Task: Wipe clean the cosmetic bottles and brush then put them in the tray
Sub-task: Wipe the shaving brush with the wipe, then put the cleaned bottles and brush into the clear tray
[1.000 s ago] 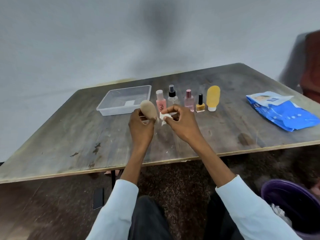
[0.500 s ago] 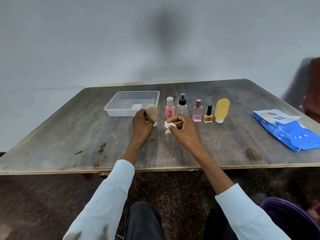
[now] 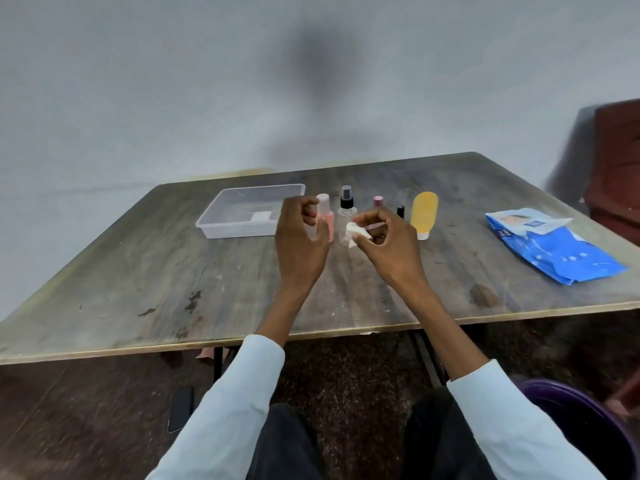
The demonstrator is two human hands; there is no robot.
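Right hand: right hand is raised over the table, thumb and fingertips pinching a small crumpled white wipe at its left side.
Left hand: left hand is raised just left of the wipe, fingers curled; something pale shows by its thumb, too blurred to tell whether it is held. The brush is not visible anywhere in view.
Gap: the two hands are near each other but apart, the wipe between them.
Bottles: five stand in a row on the table beyond the hands: pink bottle right behind the left fingers, clear spray bottle behind the wipe, small pink-capped bottle and black-capped bottle mostly hidden by the right hand, yellow tube upright on its white cap at the row's right end.
Tray: clear tray sits just left of the row, beyond the left hand; only a white label shows in it.
Table: worn wooden table.
Pack: blue wipe pack lies well to the right.
Bin: purple bin on the floor at lower right.
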